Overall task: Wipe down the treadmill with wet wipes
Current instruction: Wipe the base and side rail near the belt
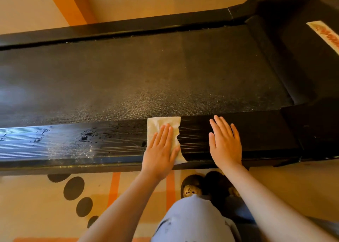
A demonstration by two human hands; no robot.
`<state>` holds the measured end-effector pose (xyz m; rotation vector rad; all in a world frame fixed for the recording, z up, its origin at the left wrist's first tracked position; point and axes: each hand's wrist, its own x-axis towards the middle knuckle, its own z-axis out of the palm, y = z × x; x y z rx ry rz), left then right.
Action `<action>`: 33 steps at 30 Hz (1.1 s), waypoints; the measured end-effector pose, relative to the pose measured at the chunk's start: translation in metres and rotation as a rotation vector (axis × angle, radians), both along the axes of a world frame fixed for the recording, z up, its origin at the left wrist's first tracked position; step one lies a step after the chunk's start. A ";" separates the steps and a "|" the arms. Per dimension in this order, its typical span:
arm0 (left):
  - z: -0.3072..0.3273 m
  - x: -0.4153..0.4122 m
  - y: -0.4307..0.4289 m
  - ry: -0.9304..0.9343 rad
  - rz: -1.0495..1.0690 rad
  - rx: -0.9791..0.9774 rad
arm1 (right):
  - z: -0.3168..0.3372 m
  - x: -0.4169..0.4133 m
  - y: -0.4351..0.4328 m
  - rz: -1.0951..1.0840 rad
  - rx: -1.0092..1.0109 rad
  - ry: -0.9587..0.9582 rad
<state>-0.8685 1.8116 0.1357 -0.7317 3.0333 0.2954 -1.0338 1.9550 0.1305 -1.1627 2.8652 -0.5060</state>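
A black treadmill lies across the view, with its textured belt (146, 80) in the middle and a ribbed near side rail (73, 142) in front. A white wet wipe (161, 122) lies flat on that rail. My left hand (161, 150) presses on the wipe with straight fingers and covers its lower half. My right hand (225, 142) rests flat on the bare rail to the right of the wipe, holding nothing. Left of the wipe the rail shines with wet streaks and droplets.
The far side rail (128, 27) runs along the back, and the motor hood (302, 49) with a white label (324, 34) rises at right. Below the rail lies an orange-and-cream mat (55, 205) with dark spots, with my knees and slippers (192, 186) on it.
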 end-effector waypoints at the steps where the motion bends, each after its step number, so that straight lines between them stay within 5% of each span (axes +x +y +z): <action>1: 0.000 0.006 -0.004 0.000 0.015 0.002 | 0.001 0.005 -0.003 0.024 -0.017 -0.004; 20: -0.002 -0.062 -0.051 -0.043 0.074 0.018 | 0.001 0.003 -0.034 -0.013 0.007 0.036; 33: -0.010 0.025 -0.005 0.099 -0.024 -0.047 | 0.001 0.003 -0.034 -0.028 -0.008 0.042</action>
